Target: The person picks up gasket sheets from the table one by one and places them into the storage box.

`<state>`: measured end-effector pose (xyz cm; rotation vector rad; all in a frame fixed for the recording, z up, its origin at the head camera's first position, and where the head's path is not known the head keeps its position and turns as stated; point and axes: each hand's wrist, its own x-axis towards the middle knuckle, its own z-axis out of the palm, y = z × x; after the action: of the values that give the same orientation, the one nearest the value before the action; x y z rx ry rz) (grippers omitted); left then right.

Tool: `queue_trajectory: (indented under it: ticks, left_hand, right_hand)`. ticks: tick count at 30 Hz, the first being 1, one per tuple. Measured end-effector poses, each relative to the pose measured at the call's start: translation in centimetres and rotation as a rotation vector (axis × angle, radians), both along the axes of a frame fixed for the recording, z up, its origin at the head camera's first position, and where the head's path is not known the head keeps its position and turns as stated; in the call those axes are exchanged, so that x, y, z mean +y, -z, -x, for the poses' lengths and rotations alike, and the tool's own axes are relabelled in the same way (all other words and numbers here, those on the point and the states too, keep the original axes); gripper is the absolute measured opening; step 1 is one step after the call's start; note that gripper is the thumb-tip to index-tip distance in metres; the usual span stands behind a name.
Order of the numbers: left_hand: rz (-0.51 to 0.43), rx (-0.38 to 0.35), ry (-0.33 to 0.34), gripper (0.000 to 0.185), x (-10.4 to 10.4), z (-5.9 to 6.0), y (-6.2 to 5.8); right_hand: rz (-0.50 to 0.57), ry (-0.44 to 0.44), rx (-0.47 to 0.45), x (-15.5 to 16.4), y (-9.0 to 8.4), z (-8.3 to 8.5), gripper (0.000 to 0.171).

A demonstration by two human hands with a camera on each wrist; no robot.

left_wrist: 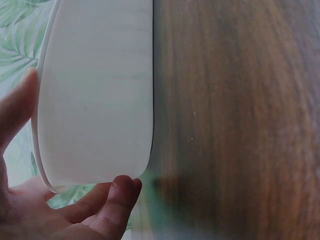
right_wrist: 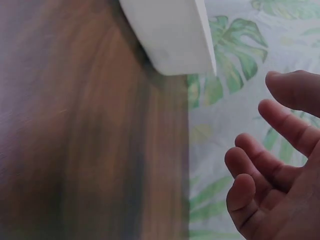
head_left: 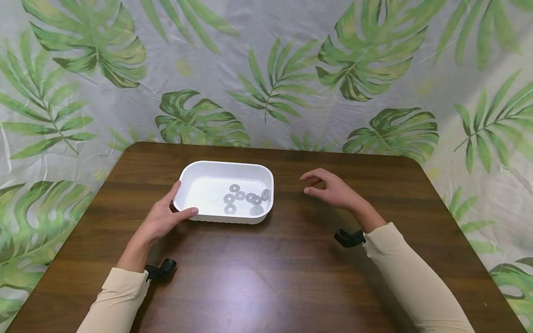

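At table centre, my left hand (head_left: 160,217) pinches the white tray (head_left: 208,182) by its nine o'clock corner, washers (head_left: 245,199) inside, right hand (head_left: 333,189) hovering loosely curled, empty, at three o'clock — best keep it level.

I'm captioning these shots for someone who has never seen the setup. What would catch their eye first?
The white tub in the middle of the dark wooden table, with grey ring washers lying in its right half. The left hand grips its near-left corner, while the right hand hovers apart to its right, holding nothing. Behind hangs a leaf-print backdrop.
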<state>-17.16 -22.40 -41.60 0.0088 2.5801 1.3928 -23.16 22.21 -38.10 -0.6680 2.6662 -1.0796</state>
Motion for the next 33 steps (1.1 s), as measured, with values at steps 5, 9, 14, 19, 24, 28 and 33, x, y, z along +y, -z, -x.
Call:
queue_trajectory:
  ticks: [5,9,14,19,24,28,33]
  left_hand:
    - [-0.006,0.001,-0.001,0.107,0.0,-0.1,-0.2]
    - [-0.002,0.001,-0.003,0.107,-0.1,-0.1,-0.3]
    - [-0.002,-0.001,-0.003,0.107,-0.1,-0.1,-0.1]
    - [-0.007,0.001,-0.009,0.107,0.0,-0.1,0.0]
    - [0.01,0.002,-0.011,0.107,0.0,0.0,0.1]
    - [0.065,0.035,0.004,0.107,0.0,-0.1,0.2]
    - [0.127,0.103,-0.025,0.105,-0.3,-0.6,-0.7]
  right_hand:
    - [0.023,0.01,-0.044,1.8,1.3,-1.7,0.036]
    - [0.036,0.019,-0.059,2.3,2.1,-2.3,0.037]
    - [0.05,0.024,-0.054,2.4,2.4,-2.4,0.037]
    - [0.047,0.024,-0.052,2.4,2.5,-2.3,0.037]
    - [0.049,0.023,-0.052,2.4,2.3,-2.4,0.036]
    - [0.05,0.024,-0.028,2.4,1.9,-2.6,0.032]
    - [-0.06,0.035,0.221,2.6,1.6,-3.1,0.026]
